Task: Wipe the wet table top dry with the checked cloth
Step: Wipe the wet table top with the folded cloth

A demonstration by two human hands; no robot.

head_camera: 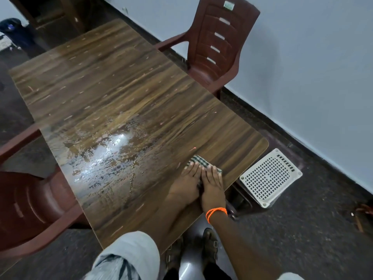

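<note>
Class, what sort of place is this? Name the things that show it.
Probably a plain dining or common room indoors: a wood-grain table, plastic armchairs beside it, a painted wall.

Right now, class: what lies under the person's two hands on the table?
The checked cloth, pressed flat by the left hand and right hand. Only its far edge shows; the rest, and the table top beneath, is covered.
</note>
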